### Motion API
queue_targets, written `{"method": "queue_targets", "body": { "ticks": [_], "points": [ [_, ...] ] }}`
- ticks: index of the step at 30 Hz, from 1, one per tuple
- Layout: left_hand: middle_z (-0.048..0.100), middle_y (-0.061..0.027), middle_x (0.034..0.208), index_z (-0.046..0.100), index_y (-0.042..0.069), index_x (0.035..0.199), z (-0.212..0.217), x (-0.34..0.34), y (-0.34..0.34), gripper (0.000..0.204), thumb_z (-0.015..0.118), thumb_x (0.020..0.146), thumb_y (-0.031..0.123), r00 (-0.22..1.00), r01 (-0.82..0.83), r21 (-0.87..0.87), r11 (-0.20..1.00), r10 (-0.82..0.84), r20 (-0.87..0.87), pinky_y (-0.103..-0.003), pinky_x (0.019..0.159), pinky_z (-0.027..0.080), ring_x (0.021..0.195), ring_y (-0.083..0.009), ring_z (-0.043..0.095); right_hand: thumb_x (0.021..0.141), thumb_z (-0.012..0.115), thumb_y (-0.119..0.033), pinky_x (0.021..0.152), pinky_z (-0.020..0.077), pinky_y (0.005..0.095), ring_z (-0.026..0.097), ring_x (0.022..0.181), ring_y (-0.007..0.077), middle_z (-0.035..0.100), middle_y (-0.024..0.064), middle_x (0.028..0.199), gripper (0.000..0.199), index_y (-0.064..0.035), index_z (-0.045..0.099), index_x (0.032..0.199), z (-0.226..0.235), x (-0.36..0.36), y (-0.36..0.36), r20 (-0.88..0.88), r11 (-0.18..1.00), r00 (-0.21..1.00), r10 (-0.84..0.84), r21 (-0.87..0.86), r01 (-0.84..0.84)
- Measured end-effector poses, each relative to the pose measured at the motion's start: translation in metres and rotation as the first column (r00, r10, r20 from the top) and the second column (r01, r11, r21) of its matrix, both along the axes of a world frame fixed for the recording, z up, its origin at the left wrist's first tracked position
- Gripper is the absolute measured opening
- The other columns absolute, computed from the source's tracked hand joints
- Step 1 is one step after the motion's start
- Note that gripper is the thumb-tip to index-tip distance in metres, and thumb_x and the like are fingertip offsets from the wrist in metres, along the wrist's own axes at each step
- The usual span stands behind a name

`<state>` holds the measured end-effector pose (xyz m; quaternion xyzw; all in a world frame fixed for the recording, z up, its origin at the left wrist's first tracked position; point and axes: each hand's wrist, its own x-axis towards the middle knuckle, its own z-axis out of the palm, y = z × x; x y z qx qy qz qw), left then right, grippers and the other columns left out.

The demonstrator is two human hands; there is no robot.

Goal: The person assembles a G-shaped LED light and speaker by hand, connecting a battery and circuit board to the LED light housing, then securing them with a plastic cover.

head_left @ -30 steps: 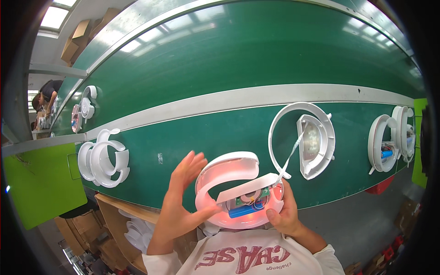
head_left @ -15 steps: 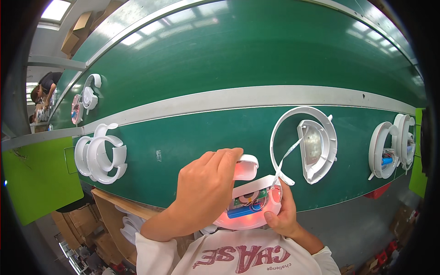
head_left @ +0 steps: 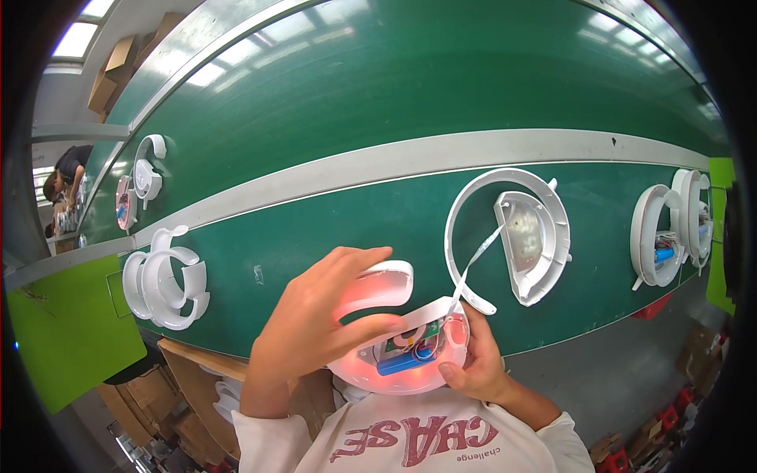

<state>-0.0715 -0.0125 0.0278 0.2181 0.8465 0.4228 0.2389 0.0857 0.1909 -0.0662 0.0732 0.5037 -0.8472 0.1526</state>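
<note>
A white curved plastic housing (head_left: pixel 418 385) glows red inside, close to my shirt. In its cavity lie a blue cylindrical battery (head_left: pixel 406 361), a green circuit board and thin wires. My right hand (head_left: pixel 479 364) grips its right end, thumb on the near side. My left hand (head_left: pixel 307 315) is around the housing's curved upper arm (head_left: pixel 382 285), fingers stretched along its far side and thumb apart, reaching over the cavity's edge. A white flat strip (head_left: pixel 478 254) runs from the housing to a white ring-shaped part (head_left: pixel 561 236) with a half-round insert (head_left: pixel 527 236), lying on the green table.
White curved shells (head_left: pixel 165 288) are grouped at the left. Several housings with blue batteries (head_left: pixel 658 244) stand at the right edge. A metal rail (head_left: pixel 378 163) crosses the table. Far left, another person (head_left: pixel 69 173) bends over the table. Below the edge is a cardboard box (head_left: pixel 185 374).
My left hand has shifted left and opened, its thumb now apart from the fingers, uncovering more of the upper arm. The right hand keeps its grip. The whole view has shifted slightly.
</note>
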Motion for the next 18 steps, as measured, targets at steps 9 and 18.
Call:
{"method": "queue_targets", "body": {
  "ticks": [9, 18],
  "points": [
    [0.07, -0.0125, 0.096, 0.066, -0.001, 0.114, -0.013, 0.018, -0.004, 0.041, 0.076, 0.084, 0.025, 0.989, -0.144, -0.005, 0.99, 0.144, -0.028, -0.032, 0.071, 0.053, 0.08, -0.0259, 0.068, 0.084, 0.073, -0.008, 0.105, 0.0466, 0.0371, 0.056, 0.124, 0.0239, 0.05, 0.0227, 0.138, 0.09, 0.0102, 0.017, 0.151, 0.004, -0.004, 0.005, 0.04, 0.998, 0.998, 0.052, 0.017, -0.053],
    [0.069, -0.01, 0.089, 0.066, 0.002, 0.11, -0.012, 0.029, 0.005, 0.045, 0.084, 0.075, 0.024, 0.94, -0.128, -0.041, 0.991, 0.108, -0.324, -0.033, 0.061, 0.052, 0.073, -0.0252, 0.067, 0.084, 0.068, -0.015, 0.111, 0.0357, 0.035, 0.048, 0.13, 0.0202, 0.048, 0.0147, 0.14, 0.086, 0.0064, 0.021, 0.153, 0.013, -0.004, 0.003, 0.106, 1.0, 0.994, 0.024, -0.004, -0.023]
  ]
}}
